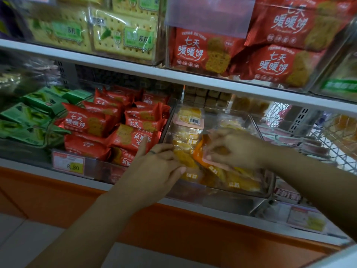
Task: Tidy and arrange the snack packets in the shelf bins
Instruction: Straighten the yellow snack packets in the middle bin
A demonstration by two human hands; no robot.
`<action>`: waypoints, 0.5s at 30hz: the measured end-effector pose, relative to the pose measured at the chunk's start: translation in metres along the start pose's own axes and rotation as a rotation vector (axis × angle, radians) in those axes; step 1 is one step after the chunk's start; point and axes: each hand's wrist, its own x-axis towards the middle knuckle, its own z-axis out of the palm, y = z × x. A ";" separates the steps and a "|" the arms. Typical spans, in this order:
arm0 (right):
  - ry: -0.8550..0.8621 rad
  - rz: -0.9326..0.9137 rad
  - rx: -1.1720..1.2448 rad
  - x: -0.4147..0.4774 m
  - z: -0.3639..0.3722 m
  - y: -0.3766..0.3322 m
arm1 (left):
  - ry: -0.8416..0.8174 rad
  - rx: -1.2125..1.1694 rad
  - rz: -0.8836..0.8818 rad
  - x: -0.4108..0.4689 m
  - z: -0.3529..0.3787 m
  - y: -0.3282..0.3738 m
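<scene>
We are part way through tidying the clear bin on the lower shelf. Our left hand has its grip closed on a yellow packet at the front of the bin. Our right hand grips an orange packet just beside it. Next, we think, both packets need laying flat in a straight row.

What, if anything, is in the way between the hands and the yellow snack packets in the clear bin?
Nothing visible. The left hand touches the yellow packets, and the right hand pinches an orange-edged packet inside the open-topped clear bin.
</scene>
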 end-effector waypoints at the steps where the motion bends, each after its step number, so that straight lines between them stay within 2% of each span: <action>1: 0.030 -0.011 -0.027 0.008 -0.001 -0.002 | -0.017 -0.007 -0.012 0.002 0.000 0.000; 6: 0.022 -0.126 0.028 0.036 0.012 -0.005 | 0.009 -0.082 -0.006 0.002 -0.001 -0.001; 12: -0.031 0.017 0.055 0.018 0.029 0.027 | 0.046 -0.114 0.008 0.001 0.004 -0.008; 15: 0.025 -0.032 0.009 0.018 0.037 0.027 | 0.043 -0.127 0.010 0.004 0.004 -0.008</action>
